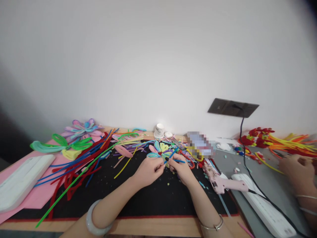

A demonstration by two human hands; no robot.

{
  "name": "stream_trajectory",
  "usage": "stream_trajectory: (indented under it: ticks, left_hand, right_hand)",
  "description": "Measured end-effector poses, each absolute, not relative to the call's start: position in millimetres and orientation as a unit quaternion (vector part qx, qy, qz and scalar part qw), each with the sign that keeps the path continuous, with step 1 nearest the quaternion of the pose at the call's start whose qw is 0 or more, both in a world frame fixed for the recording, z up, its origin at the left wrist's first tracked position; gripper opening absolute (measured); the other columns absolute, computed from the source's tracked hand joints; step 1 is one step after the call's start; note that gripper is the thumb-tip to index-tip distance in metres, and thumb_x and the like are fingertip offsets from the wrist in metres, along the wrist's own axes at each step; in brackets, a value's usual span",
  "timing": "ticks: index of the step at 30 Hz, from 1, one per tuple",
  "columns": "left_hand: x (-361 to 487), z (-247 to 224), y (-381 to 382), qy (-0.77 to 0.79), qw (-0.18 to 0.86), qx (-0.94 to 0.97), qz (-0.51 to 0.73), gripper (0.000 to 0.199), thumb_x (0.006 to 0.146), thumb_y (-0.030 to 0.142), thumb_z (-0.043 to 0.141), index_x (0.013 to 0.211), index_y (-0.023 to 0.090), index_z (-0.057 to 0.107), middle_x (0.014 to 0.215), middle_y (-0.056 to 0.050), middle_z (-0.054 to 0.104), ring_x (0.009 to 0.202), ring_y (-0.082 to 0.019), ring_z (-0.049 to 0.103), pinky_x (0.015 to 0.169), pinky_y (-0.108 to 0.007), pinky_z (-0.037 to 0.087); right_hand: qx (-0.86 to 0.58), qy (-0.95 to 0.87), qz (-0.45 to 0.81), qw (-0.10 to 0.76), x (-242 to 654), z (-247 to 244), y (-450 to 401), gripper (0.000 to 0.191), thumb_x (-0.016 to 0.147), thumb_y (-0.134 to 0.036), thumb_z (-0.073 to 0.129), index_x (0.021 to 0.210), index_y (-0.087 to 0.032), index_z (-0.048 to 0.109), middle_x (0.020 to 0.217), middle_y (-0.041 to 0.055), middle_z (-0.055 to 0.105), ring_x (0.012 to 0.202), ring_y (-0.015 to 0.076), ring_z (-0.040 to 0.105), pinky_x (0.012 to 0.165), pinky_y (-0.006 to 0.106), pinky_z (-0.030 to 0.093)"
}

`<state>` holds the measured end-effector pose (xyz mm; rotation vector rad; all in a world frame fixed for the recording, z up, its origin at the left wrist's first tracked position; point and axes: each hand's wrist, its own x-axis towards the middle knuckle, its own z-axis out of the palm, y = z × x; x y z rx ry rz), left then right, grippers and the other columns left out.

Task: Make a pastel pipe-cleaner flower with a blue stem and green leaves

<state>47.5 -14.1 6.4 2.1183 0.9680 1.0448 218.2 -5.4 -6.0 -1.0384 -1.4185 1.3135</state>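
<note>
A short blue pipe cleaner (179,161), apparently bent, is pinched between the fingers of my right hand (182,169). Its other part slants up to the right from the fingertips. My left hand (148,171) is closed, its thumb and forefinger meeting the blue pipe cleaner's lower end; the exact hold is partly hidden. Right behind both hands lies a many-coloured pipe-cleaner flower (162,147), with pink, yellow and pale blue loop petals and a red centre. My hands cover its lower petals.
Loose pipe cleaners (95,157) and a looped flower (83,130) lie left. A paper cup (158,131) stands at the wall. A pink glue gun (223,183) with a black cord (262,195) lies right. Another person's hand (298,172) works at the far right.
</note>
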Motion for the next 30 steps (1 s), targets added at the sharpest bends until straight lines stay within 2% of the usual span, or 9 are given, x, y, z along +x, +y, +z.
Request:
stream_trajectory:
  ticks: [2, 7, 11, 14, 19, 23, 26, 30]
  left_hand:
    - [48.1, 6.6, -13.5, 0.361, 0.325, 0.782, 0.391, 0.027, 0.079, 0.022, 0.051, 0.055, 0.018, 0.041, 0.052, 0.004, 0.04, 0.05, -0.009, 0.037, 0.053, -0.023, 0.027]
    - [52.4, 1.5, -9.5, 0.327, 0.65, 0.598, 0.336, 0.032, 0.082, 0.046, 0.048, 0.069, 0.017, 0.05, 0.049, 0.003, 0.05, 0.038, -0.01, 0.044, 0.042, -0.023, 0.033]
    - [53.0, 0.2, -9.7, 0.269, 0.775, 0.469, 0.326, 0.034, 0.078, 0.048, 0.057, 0.071, 0.015, 0.052, 0.048, 0.005, 0.047, 0.036, -0.006, 0.038, 0.04, -0.02, 0.033]
    - [51.9, 1.7, -10.8, 0.27, 0.796, 0.426, 0.335, 0.028, 0.074, 0.039, 0.065, 0.069, 0.016, 0.051, 0.049, 0.007, 0.045, 0.036, -0.003, 0.034, 0.04, -0.018, 0.032]
    - [50.1, 3.8, -10.8, 0.271, 0.83, 0.382, 0.302, 0.026, 0.075, 0.039, 0.064, 0.076, 0.015, 0.053, 0.058, 0.002, 0.055, 0.041, -0.005, 0.045, 0.041, -0.018, 0.031]
    - [48.1, 6.3, -10.9, 0.264, 0.835, 0.386, 0.289, 0.026, 0.072, 0.035, 0.067, 0.071, 0.016, 0.05, 0.054, 0.006, 0.049, 0.038, -0.003, 0.036, 0.04, -0.017, 0.028]
    - [47.4, 6.7, -10.4, 0.283, 0.791, 0.449, 0.304, 0.027, 0.071, 0.035, 0.067, 0.067, 0.015, 0.049, 0.054, 0.006, 0.048, 0.038, -0.002, 0.033, 0.041, -0.017, 0.028]
    - [48.0, 5.1, -9.6, 0.328, 0.67, 0.582, 0.325, 0.026, 0.075, 0.037, 0.061, 0.065, 0.016, 0.05, 0.05, 0.004, 0.051, 0.036, -0.005, 0.036, 0.04, -0.019, 0.026]
  right_hand:
    - [-0.406, -0.56, 0.553, 0.464, 218.6, -6.4, -5.6, 0.03, 0.074, -0.037, 0.062, 0.056, -0.018, 0.047, 0.046, -0.0061, 0.04, 0.043, 0.0084, 0.033, 0.044, 0.023, 0.024]
    - [-0.377, -0.565, 0.566, 0.468, 220.9, -5.0, -6.5, 0.027, 0.073, -0.039, 0.065, 0.06, -0.018, 0.053, 0.05, -0.0042, 0.045, 0.045, 0.0092, 0.035, 0.046, 0.024, 0.026]
    - [-0.371, -0.575, 0.57, 0.455, 220.8, -6.5, -6.5, 0.026, 0.073, -0.04, 0.065, 0.063, -0.018, 0.056, 0.053, -0.0026, 0.048, 0.048, 0.0103, 0.038, 0.047, 0.025, 0.027]
    - [-0.367, -0.559, 0.585, 0.459, 220.2, -8.2, -6.1, 0.028, 0.072, -0.041, 0.066, 0.061, -0.018, 0.054, 0.051, -0.0038, 0.045, 0.046, 0.0095, 0.035, 0.047, 0.024, 0.026]
    - [-0.377, -0.569, 0.565, 0.464, 221.0, -7.2, -6.4, 0.027, 0.073, -0.039, 0.066, 0.062, -0.017, 0.056, 0.051, -0.0034, 0.045, 0.047, 0.0096, 0.037, 0.047, 0.024, 0.025]
    - [-0.398, -0.585, 0.54, 0.455, 221.4, -5.9, -6.8, 0.029, 0.073, -0.04, 0.065, 0.059, -0.017, 0.054, 0.051, -0.0026, 0.048, 0.048, 0.01, 0.039, 0.047, 0.023, 0.027]
    - [-0.399, -0.582, 0.551, 0.446, 220.6, -6.6, -6.7, 0.032, 0.073, -0.041, 0.064, 0.056, -0.018, 0.051, 0.049, -0.0033, 0.048, 0.046, 0.0093, 0.037, 0.046, 0.023, 0.025]
    - [-0.406, -0.561, 0.564, 0.45, 219.0, -9.2, -6.0, 0.033, 0.072, -0.04, 0.065, 0.053, -0.017, 0.05, 0.046, -0.0043, 0.045, 0.043, 0.0085, 0.035, 0.044, 0.023, 0.023]
